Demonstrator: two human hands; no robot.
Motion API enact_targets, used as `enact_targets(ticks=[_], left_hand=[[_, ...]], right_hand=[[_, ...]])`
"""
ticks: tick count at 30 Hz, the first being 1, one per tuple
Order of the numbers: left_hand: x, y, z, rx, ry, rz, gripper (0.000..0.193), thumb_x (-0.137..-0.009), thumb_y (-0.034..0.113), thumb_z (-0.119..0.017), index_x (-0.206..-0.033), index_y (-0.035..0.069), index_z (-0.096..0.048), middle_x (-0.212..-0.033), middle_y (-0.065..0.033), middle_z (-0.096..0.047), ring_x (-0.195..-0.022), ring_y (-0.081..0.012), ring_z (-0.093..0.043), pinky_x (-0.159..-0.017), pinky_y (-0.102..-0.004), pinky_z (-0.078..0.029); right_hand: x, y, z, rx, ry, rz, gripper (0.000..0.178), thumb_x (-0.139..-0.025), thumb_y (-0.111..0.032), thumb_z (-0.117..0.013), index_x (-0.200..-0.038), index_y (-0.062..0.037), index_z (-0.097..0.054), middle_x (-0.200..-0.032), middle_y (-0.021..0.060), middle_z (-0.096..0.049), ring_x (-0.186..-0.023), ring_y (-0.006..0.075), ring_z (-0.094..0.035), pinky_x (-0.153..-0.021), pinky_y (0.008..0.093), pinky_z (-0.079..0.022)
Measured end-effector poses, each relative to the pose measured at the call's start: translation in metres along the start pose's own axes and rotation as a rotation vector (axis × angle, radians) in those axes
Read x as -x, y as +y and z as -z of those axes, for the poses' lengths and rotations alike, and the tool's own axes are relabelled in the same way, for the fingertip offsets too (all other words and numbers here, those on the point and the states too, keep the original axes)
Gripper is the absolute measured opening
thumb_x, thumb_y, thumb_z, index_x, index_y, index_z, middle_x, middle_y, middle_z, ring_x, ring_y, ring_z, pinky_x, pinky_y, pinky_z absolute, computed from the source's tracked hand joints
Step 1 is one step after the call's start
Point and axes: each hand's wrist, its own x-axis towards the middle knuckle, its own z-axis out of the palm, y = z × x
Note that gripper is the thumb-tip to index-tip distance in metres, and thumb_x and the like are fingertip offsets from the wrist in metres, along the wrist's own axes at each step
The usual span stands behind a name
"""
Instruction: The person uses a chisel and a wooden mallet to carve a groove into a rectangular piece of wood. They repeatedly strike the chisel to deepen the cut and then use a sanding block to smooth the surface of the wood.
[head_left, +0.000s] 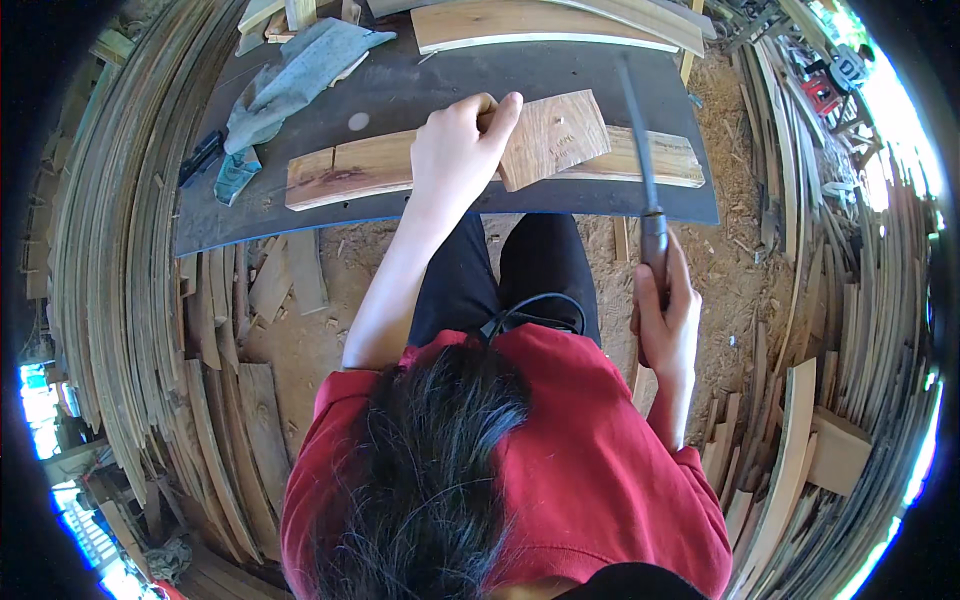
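Observation:
My left hand [458, 150] is closed on a squarish wooden block [560, 140], thumb along its left edge. The block is tilted over a long wooden board [345, 172] with a dark stain near its left end. My right hand [668, 318] grips the brown handle of a file [645, 150], its long narrow grey blade pointing away from me. The blade passes just right of the block, across the board's right part; its far tip is blurred. Whether the blade touches the board cannot be told.
The dark tabletop [480, 90] carries a grey cloth [310, 75], a crumpled blue-green packet [236, 177] and a black object [203, 158] at left. Thick wood pieces [530, 25] lie along its far side. Stacked planks [110, 260] line both sides; wood shavings [730, 150] litter the ground.

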Motion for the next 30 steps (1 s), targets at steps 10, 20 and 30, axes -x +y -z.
enact_targets(ticks=[10, 20, 30], left_hand=[[-0.003, -0.005, -0.003, -0.119, -0.031, 0.049, 0.054, -0.093, 0.053, -0.048, -0.080, 0.006, -0.070, -0.064, -0.0123, -0.064, -0.065, -0.0320, -0.065, -0.062, -0.0400, -0.049], [-0.001, -0.001, -0.002, -0.228, -0.075, 0.074, 0.051, -0.094, 0.052, -0.045, -0.087, 0.010, -0.073, -0.067, -0.0136, -0.066, -0.069, -0.0330, -0.067, -0.064, -0.0431, -0.051], [0.000, -0.009, -0.009, -0.250, 0.040, -0.034, 0.044, -0.095, 0.042, -0.046, -0.075, 0.012, -0.070, -0.060, -0.0128, -0.063, -0.059, -0.0322, -0.065, -0.053, -0.0417, -0.050]], right_hand=[[-0.003, -0.014, -0.012, 0.114, -0.046, 0.121, 0.050, -0.092, -0.018, -0.060, -0.138, -0.0068, -0.045, -0.090, 0.0248, -0.066, -0.077, 0.0326, -0.068, -0.067, 0.0401, -0.052], [-0.013, -0.028, -0.010, 0.220, -0.140, 0.192, 0.050, -0.091, -0.015, -0.058, -0.139, -0.0095, -0.043, -0.098, 0.0252, -0.066, -0.087, 0.0399, -0.067, -0.071, 0.0434, -0.053], [-0.014, -0.024, -0.013, 0.131, -0.112, 0.146, 0.048, -0.092, -0.018, -0.058, -0.137, -0.0075, -0.045, -0.096, 0.0269, -0.066, -0.087, 0.0410, -0.066, -0.071, 0.0444, -0.053]])
